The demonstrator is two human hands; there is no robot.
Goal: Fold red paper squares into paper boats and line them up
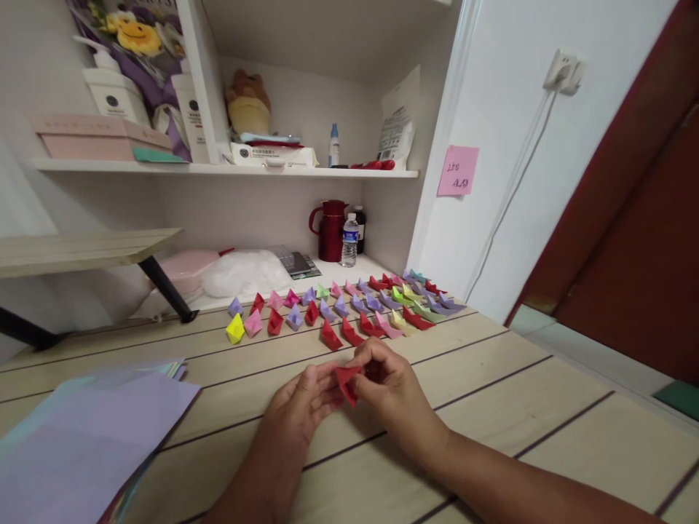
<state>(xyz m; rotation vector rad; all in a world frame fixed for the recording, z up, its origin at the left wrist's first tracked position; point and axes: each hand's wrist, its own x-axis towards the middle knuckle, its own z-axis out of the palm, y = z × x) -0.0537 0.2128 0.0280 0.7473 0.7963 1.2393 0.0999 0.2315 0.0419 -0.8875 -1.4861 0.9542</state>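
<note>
My right hand (394, 397) pinches a small folded piece of red origami paper (348, 383) between thumb and fingers, above the front part of the table. My left hand (299, 410) is just left of it, thumb raised and fingers stretched out behind the paper, seeming to touch its edge. Beyond both hands stand rows of small folded paper boats in red, pink, purple, yellow and green; a red paper boat (330, 335) and a yellow paper boat (235, 330) are in the nearest row. What the right fingertips cover of the red paper is hidden.
A stack of coloured paper sheets (103, 429), purple on top, lies at the left on the slatted wooden table (491, 407). Behind are a dark red jug (330, 233), a water bottle (349, 244) and a white plastic bag (245, 275). A small raised stand (81, 247) is at left.
</note>
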